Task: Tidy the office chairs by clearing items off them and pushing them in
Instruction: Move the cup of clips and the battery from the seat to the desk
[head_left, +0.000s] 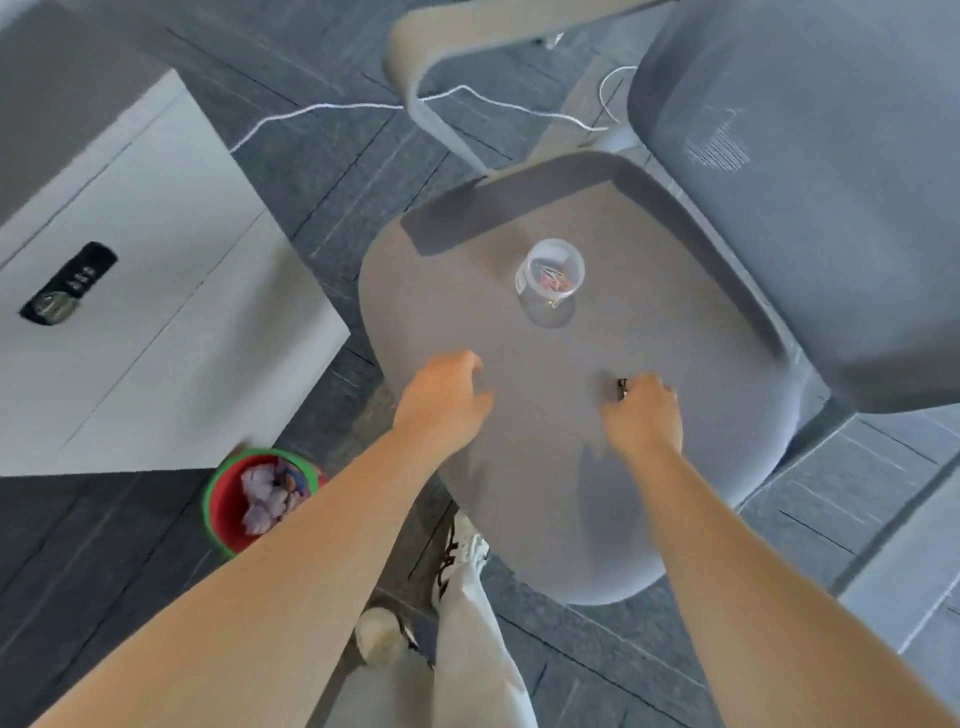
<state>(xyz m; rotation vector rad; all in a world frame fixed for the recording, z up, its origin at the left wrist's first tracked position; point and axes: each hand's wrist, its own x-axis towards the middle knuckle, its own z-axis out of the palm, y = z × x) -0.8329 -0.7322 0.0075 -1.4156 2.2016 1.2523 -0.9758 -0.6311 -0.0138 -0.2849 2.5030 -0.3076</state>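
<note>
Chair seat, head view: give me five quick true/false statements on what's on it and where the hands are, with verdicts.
1. A clear plastic cup holding paper clips stands on the chair seat. True.
2. The left hand grips the cup. False: it is curled over the seat's front, apart from the cup.
3. The right hand pinches a small dark item on the seat. True.
4. The red bin with a green rim sits on the seat. False: it is on the floor, left of the chair.
5. The bin is empty. False: it holds crumpled paper.
</note>
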